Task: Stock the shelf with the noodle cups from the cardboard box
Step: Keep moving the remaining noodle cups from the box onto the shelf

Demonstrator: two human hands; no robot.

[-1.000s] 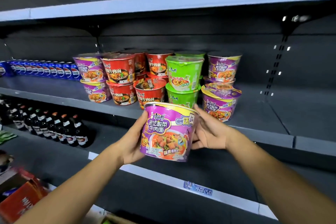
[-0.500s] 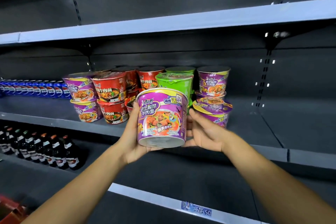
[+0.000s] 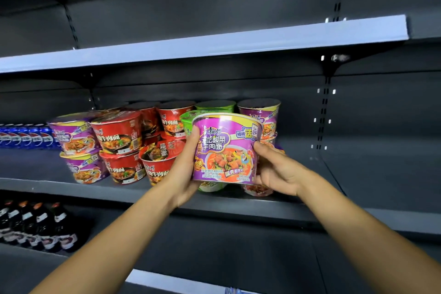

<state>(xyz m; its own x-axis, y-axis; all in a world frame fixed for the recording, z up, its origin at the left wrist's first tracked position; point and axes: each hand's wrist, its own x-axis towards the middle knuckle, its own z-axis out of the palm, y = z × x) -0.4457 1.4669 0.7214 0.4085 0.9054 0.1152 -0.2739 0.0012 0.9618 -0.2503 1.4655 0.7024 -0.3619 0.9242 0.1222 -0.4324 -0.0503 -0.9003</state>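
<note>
Held cup: one purple cup (image 3: 225, 148), round, tapered, glossy printed wrap, upright, raised in front of the stocked cups at middle-shelf height.
Left hand: left hand (image 3: 183, 174) curled round the cup's left side, thumb up the wall.
Right hand: right hand (image 3: 276, 169) curled against the cup's right side, fingers reaching behind it.
Shelf: dark metal shelf (image 3: 71, 192), flat, with a pale front strip on the tier above.
Red cups: at least five red cups (image 3: 117, 133) counted, stacked two high; one in front is tilted, its lid facing forward.
Purple cups, left: two left purple cups (image 3: 74, 136), one on the other, at the left end of the group.
Green cups: green cups (image 3: 214, 105), at least two, mostly hidden behind the held cup.
Purple cups, right: right purple cups (image 3: 260, 112), at least two, partly hidden by the held cup and right hand.
Cans: row of blue cans (image 3: 26, 137), far left of the same shelf; count unclear.
Bottles: dark bottles (image 3: 35, 224), at least four, on the tier below, left.
Back panel: dark sheet with slotted uprights.
</note>
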